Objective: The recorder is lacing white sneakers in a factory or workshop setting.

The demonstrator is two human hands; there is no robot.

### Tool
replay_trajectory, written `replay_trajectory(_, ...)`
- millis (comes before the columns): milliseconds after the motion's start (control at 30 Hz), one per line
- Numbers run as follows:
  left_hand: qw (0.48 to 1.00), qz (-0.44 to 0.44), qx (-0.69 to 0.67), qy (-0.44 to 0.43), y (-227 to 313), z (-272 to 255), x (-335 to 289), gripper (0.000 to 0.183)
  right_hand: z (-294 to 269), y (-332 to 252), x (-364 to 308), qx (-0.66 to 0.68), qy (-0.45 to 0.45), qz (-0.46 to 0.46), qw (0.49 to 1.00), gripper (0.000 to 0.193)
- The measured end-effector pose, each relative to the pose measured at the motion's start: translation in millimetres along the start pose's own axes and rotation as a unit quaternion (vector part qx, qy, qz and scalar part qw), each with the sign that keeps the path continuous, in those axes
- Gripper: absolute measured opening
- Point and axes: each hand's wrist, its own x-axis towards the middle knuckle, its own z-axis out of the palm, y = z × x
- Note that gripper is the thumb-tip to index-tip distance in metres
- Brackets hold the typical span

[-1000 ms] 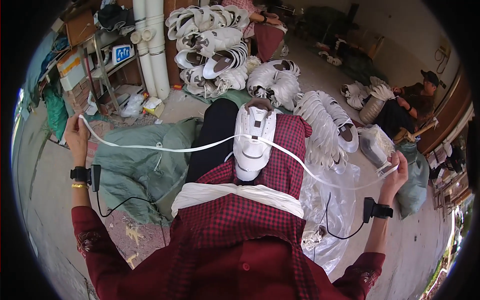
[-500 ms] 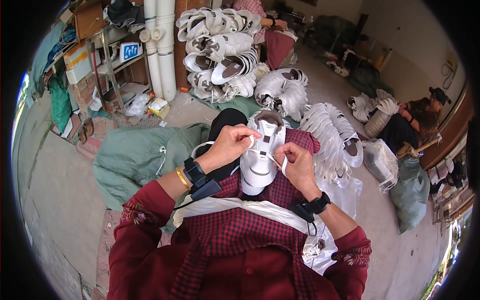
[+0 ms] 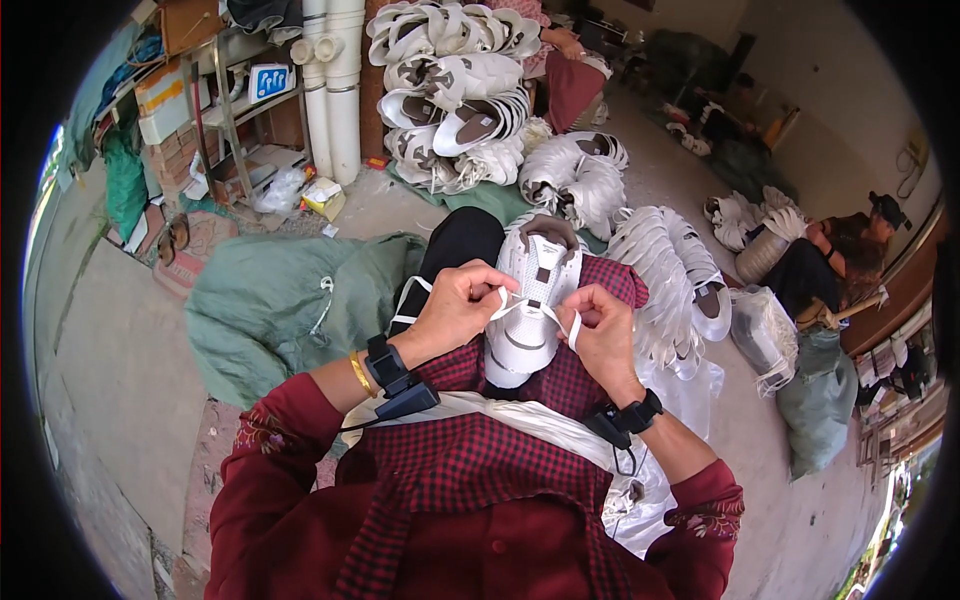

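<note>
A white sneaker [image 3: 522,348] with a grey-brown lining rests on my lap, its toe pointing toward me. A white shoelace [image 3: 503,303] runs across the front of its tongue, near the lowest lacing holes. On the shoe's left side, my left hand [image 3: 452,308] pinches one part of the lace between thumb and fingers, and a loop of it hangs out by the wrist. My right hand [image 3: 606,335] pinches the other part at the shoe's right side, with a short length dangling below the fingertips. Both hands are close to the shoe, on either side of the tongue.
Tall stacks of nested white shoes [image 3: 455,85] stand ahead, with another long row [image 3: 660,265] to my right. A green sack [image 3: 290,300] lies at my left. White pipes [image 3: 330,100] rise beside a cluttered shelf [image 3: 245,110]. Another person [image 3: 850,235] sits at the far right.
My hands have drawn slightly apart, and the left one has come a little nearer to me along the shoe. The lace is still pinched in both. The view has shifted slightly.
</note>
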Motion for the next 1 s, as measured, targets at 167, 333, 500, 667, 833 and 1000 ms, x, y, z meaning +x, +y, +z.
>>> replay_trajectory(167, 0.995, 0.078, 0.046, 0.041, -3, 3, 1, 0.015, 8, -9, 12, -0.265, -0.009, -0.215, 0.94, 0.008)
replay_trajectory(333, 0.997, 0.051, 0.034, 0.042, 2, 2, -2, 0.014, 9, -13, 18, -0.231, -0.014, -0.14, 0.963, 0.008)
replay_trajectory(500, 0.995, 0.065, 0.051, 0.056, 6, 6, 1, 0.014, 6, -8, 17, -0.15, -0.006, -0.03, 0.988, 0.01)
replay_trajectory(667, 0.985, 0.123, 0.118, 0.036, 4, 18, 11, 0.014, 4, -12, 19, -0.177, -0.012, -0.05, 0.983, 0.014)
replay_trajectory(833, 0.975, 0.07, 0.2, -0.068, 20, 6, 22, 0.02, -6, -30, 20, -0.208, -0.067, -0.088, 0.972, 0.026)
replay_trajectory(1000, 0.878, 0.208, 0.401, -0.16, 49, -9, 42, 0.025, -20, -52, 40, -0.389, -0.133, -0.257, 0.874, 0.022)
